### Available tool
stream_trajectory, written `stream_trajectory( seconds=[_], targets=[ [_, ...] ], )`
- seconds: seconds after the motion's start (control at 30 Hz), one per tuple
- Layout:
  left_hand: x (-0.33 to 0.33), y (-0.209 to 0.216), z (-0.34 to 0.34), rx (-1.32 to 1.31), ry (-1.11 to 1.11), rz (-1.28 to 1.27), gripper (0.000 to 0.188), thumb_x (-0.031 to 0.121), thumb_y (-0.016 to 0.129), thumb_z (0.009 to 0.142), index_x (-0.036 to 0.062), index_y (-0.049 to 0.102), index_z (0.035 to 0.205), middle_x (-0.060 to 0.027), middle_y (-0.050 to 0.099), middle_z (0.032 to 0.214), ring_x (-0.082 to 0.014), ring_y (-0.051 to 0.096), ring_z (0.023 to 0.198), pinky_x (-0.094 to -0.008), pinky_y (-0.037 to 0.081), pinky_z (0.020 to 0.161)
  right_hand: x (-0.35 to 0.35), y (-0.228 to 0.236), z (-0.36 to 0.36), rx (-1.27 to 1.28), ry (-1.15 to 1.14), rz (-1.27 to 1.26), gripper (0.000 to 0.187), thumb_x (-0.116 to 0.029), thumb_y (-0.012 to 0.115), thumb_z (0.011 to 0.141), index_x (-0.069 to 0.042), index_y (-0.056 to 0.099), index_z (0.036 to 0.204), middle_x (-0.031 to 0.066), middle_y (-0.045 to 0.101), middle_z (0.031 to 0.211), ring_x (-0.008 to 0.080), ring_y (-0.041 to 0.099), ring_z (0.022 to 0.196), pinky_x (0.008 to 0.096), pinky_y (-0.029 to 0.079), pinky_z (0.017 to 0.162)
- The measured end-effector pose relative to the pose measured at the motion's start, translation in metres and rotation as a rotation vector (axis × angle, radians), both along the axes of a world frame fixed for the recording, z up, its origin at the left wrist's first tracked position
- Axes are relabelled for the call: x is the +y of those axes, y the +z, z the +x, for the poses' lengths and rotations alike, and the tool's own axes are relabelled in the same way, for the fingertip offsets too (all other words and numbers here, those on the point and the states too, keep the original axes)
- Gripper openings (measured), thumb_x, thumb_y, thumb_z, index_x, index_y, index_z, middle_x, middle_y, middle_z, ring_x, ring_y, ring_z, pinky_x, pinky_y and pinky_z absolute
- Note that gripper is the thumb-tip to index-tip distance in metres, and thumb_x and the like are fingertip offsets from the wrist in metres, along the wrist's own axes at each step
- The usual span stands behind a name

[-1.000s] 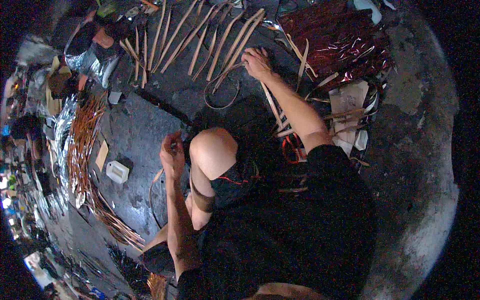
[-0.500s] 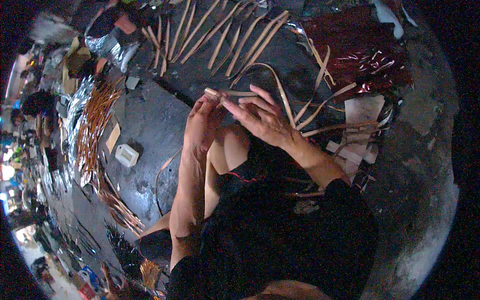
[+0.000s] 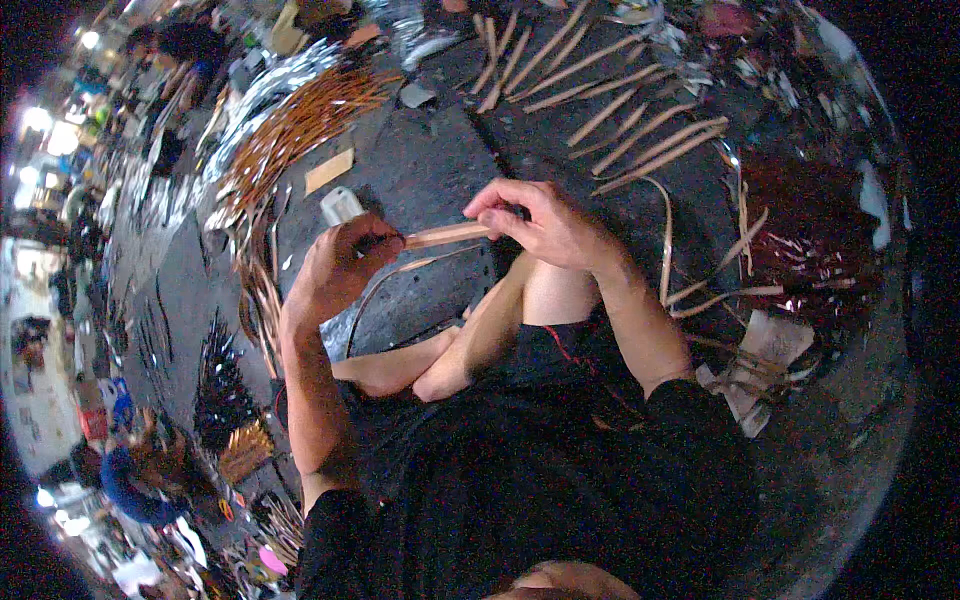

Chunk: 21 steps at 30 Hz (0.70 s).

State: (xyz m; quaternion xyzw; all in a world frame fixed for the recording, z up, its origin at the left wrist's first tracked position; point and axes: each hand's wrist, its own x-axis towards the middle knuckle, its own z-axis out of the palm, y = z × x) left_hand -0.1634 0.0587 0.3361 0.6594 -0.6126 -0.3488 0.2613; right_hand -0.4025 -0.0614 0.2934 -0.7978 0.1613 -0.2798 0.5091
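A short flat tan strip [image 3: 447, 236] is stretched between my two hands, above my crossed legs. My left hand [image 3: 338, 268] pinches its left end, fingers curled round it. At the other end, my right hand [image 3: 548, 225] grips it between thumb and fingers. What the strip is made of, I cannot tell. Just beyond my left hand lies a small white plastic object [image 3: 341, 205], partly hidden by that hand. A thin curved strip [image 3: 420, 263] hangs below the held one.
Several tan strips [image 3: 610, 125] lie in rows on the dark floor [image 3: 445, 150] at the far side. A bundle of thin brown rods [image 3: 300, 130] and a tan card [image 3: 330, 170] lie at the far left. A dark red sheet [image 3: 815, 235] spreads at the right.
My hands have moved apart, the left one leftward, with the tan strip now stretched between them. The view has turned, so the floor items appear shifted to the right.
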Motion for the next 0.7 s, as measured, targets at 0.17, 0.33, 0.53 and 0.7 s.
stream_trajectory(
  seconds=[0.17, 0.33, 0.53, 0.7],
  targets=[
    [0.033, -0.001, 0.014, 0.33, 0.216, -0.068, 0.017, 0.013, 0.062, 0.09, -0.0003, 0.063, 0.1, -0.0028, 0.064, 0.087, -0.0099, 0.057, 0.077, -0.0246, 0.045, 0.07, 0.027, 0.011, 0.025, 0.172, 0.045, 0.08, 0.02, -0.011, 0.063, 0.087, -0.002, 0.06, 0.104, 0.0103, 0.066, 0.087, 0.0168, 0.063, 0.084, 0.0313, 0.051, 0.071],
    [0.039, 0.0, 0.002, 0.486, 0.309, -0.129, 0.019, 0.013, 0.063, 0.089, -0.0001, 0.061, 0.103, -0.0023, 0.064, 0.087, -0.0092, 0.058, 0.078, -0.0233, 0.046, 0.07, 0.059, 0.023, 0.069, -0.051, -0.067, -0.12, 0.028, -0.014, 0.073, 0.079, -0.004, 0.059, 0.102, 0.0113, 0.066, 0.088, 0.0219, 0.067, 0.081, 0.0314, 0.053, 0.069],
    [0.059, -0.017, 0.009, 0.735, 0.404, -0.304, 0.031, 0.015, 0.066, 0.087, -0.0009, 0.061, 0.114, -0.0055, 0.067, 0.099, -0.0105, 0.061, 0.086, -0.024, 0.049, 0.078, 0.073, 0.028, 0.088, -0.081, -0.145, -0.262, 0.025, -0.012, 0.072, 0.079, -0.005, 0.06, 0.099, 0.0101, 0.066, 0.088, 0.0251, 0.067, 0.081, 0.0335, 0.053, 0.068],
    [0.066, -0.051, 0.015, 0.748, 0.46, -0.507, 0.025, 0.017, 0.065, 0.088, 0.0012, 0.065, 0.106, -0.0037, 0.065, 0.096, -0.0105, 0.059, 0.087, -0.0251, 0.046, 0.079, 0.087, 0.024, 0.105, -0.176, -0.165, -0.353, 0.022, -0.012, 0.071, 0.078, -0.006, 0.06, 0.096, 0.0105, 0.065, 0.089, 0.0279, 0.066, 0.078, 0.0349, 0.053, 0.067]
  ],
)
